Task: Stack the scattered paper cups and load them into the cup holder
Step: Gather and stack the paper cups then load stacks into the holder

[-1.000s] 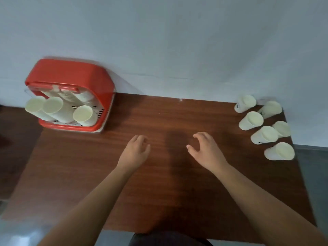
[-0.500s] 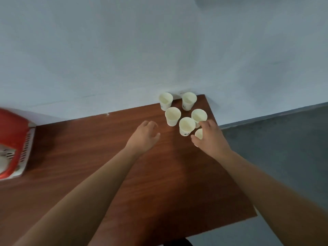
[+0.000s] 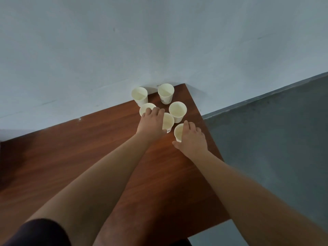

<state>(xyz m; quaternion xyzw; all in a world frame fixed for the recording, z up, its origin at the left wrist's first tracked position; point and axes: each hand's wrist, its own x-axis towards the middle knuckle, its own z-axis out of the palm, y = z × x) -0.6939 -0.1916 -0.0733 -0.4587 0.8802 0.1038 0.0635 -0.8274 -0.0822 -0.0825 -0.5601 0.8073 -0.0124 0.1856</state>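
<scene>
Several cream paper cups stand upright at the table's far right corner. Two are at the back by the wall (image 3: 139, 95) (image 3: 166, 93) and one stands to the right (image 3: 177, 110). My right hand (image 3: 192, 139) curls round the nearest cup (image 3: 178, 133), thumb on its near side. My left hand (image 3: 151, 123) lies against the left side of the middle cup (image 3: 169, 121), and its fingertips reach over the rim of the left cup (image 3: 144, 109). Whether it grips either cup is hidden. The cup holder is out of view.
The brown wooden table (image 3: 88, 166) ends just right of the cups, with grey floor (image 3: 275, 139) beyond its edge. A pale wall (image 3: 124, 50) rises directly behind the cups.
The view swung right, so the red cup holder left the frame. Both hands reached forward to the cups; my right hand closed round the nearest one and my left hand arrived at the middle ones.
</scene>
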